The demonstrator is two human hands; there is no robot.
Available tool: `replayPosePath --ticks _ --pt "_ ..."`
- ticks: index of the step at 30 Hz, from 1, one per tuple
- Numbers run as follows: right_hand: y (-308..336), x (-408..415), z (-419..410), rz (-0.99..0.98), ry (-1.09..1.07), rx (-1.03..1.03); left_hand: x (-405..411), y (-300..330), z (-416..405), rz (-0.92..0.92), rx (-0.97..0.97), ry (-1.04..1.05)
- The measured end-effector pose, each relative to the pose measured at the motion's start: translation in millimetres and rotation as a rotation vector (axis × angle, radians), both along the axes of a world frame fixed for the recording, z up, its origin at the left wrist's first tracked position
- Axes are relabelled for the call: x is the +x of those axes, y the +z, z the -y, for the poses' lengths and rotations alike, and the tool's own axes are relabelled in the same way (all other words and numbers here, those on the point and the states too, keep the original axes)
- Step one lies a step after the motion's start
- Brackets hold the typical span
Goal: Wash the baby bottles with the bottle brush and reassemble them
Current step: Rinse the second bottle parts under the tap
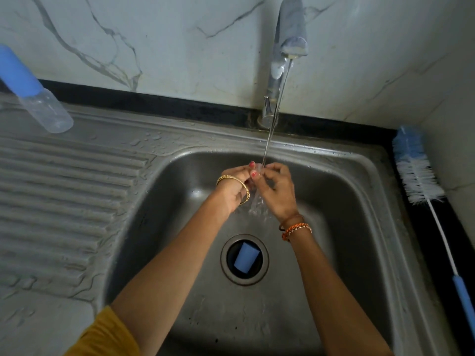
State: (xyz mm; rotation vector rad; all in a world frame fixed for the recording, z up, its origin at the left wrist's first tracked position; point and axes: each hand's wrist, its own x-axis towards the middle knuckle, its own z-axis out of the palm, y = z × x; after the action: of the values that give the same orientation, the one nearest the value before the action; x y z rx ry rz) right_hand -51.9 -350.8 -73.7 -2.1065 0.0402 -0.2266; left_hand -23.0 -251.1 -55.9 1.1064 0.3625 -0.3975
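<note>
While water runs from the tap [290, 34] into the steel sink [359, 201], a small clear part, probably a teat, is held in the stream between both hands; it is too blurred by the water to be named for certain. The left hand [235, 187] pinches it with curled fingers, and the right hand [279, 191] pinches it from the other side, fingertips close together.

1 baby bottle [33, 91], clear with a blue cap on, lies on the ribbed draining board [64, 201] at the far left, well apart from the hands; it looks assembled and is judged to be finished. A blue cap [246, 256] rests over the drain opening [244, 259], not yet picked up. The bottle brush [421, 176] lies on the dark counter edge to the right of the sink, touched by neither hand.

By this evidence the task is judged to be well along. Rinsing of the small part is in hand; the blue cap is left to be rinsed, and reassembly of this set is left. No second bottle body is seen.
</note>
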Motion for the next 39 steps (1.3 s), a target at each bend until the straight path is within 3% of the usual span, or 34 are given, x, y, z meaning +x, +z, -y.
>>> replayPosePath --ticks 6,14,16,20,25,28,31,32,34,36,39 --pt "-0.7 2.8 -1.5 -0.071 0.136 -0.044 2.2 -3.5 -6.8 0.014 0.008 -0.033" --pt "6.8 9.5 -6.1 -0.198 -0.256 0.191 0.2 -6.7 6.6 0.199 0.494 -0.031" --pt "4.7 5.5 -8.3 -0.220 -0.324 0.295 -4.6 -5.1 6.7 0.213 0.533 -0.071" --pt "7.5 -1.3 -13.1 -0.253 -0.383 0.375 -7.3 -6.6 4.3 0.088 0.459 -0.018" --pt "18.9 1.4 -12.0 -0.243 -0.239 0.270 -6.3 -0.8 -2.8 -0.087 -0.030 -0.036" --pt "26.3 -6.3 -16.9 -0.040 -0.189 0.131 -7.0 -0.1 -8.2 -0.119 -0.166 -0.025" --pt "18.6 -15.6 -16.6 0.128 -0.163 0.053 -11.6 1.5 -6.4 -0.090 -0.180 -0.037" --pt "13.6 -15.4 -15.5 0.081 -0.198 0.094 -14.0 4.1 -2.5 -0.068 -0.121 -0.046" --pt "6.8 -8.3 -13.7 -0.095 -0.313 0.312 -18.2 7.3 8.0 0.057 0.205 -0.084" --pt "8.9 -0.2 -11.8 -0.246 -0.372 0.494 -16.3 6.3 15.3 0.311 0.624 -0.105" --pt "27.5 5.7 -10.1 -0.355 -0.344 0.689 -9.2 13.8 14.6 0.641 1.026 -0.143"
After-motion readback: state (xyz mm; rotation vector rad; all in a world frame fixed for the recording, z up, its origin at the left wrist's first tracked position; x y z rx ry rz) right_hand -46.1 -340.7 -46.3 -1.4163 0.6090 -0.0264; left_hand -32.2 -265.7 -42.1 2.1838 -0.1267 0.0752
